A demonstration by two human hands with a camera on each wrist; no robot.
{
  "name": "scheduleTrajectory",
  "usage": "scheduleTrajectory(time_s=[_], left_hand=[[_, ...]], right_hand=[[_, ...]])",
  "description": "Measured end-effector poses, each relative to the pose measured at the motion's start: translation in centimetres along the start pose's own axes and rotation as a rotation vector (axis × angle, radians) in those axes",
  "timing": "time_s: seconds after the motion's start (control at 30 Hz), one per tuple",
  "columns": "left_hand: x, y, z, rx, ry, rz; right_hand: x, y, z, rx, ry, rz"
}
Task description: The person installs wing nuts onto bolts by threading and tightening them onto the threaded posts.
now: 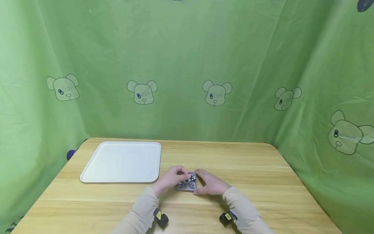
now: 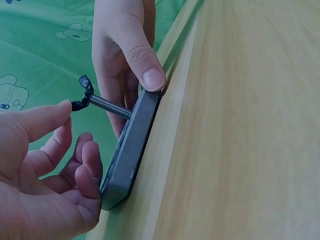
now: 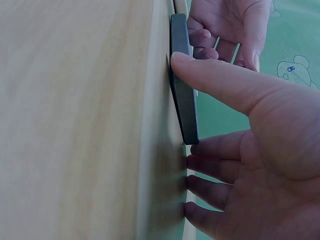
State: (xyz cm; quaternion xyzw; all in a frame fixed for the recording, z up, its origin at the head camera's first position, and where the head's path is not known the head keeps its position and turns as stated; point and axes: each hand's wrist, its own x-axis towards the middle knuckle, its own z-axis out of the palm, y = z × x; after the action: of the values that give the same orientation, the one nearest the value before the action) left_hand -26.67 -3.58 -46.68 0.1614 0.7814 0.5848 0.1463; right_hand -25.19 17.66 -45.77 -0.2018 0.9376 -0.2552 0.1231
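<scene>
A small grey plate (image 1: 187, 186) with recessed shapes on its top lies on the table in the head view. From its top a threaded wing bolt (image 2: 110, 106) with black wings rises at a slant in the left wrist view. My left hand (image 1: 173, 177) pinches one wing between thumb and index finger, the other fingers loosely curled by the plate's edge. With its thumb on the near side and fingers at the far side, my right hand (image 1: 211, 184) grips the plate's right end. In the right wrist view the plate's side (image 3: 184, 90) hides the bolt.
A white tray (image 1: 122, 162) lies on the wooden table (image 1: 248, 162), left of and beyond the hands. Green cloth (image 1: 181, 48) with bear-head prints hangs behind the table and at both sides.
</scene>
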Motion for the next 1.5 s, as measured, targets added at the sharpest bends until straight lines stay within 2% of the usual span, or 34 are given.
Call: scheduleTrajectory(time_s=[0.93,1.33,1.5], left_hand=[[-0.32,0.54,-0.23,0.023,-0.060,-0.019],[-0.31,0.58,-0.23,0.086,-0.111,0.045],[-0.29,0.55,-0.22,0.104,-0.133,0.054]], right_hand=[[0.13,0.17,0.10,0.012,-0.002,0.009],[0.02,0.02,0.01,0.019,0.000,0.008],[0.05,0.10,0.06,0.015,0.001,0.010]])
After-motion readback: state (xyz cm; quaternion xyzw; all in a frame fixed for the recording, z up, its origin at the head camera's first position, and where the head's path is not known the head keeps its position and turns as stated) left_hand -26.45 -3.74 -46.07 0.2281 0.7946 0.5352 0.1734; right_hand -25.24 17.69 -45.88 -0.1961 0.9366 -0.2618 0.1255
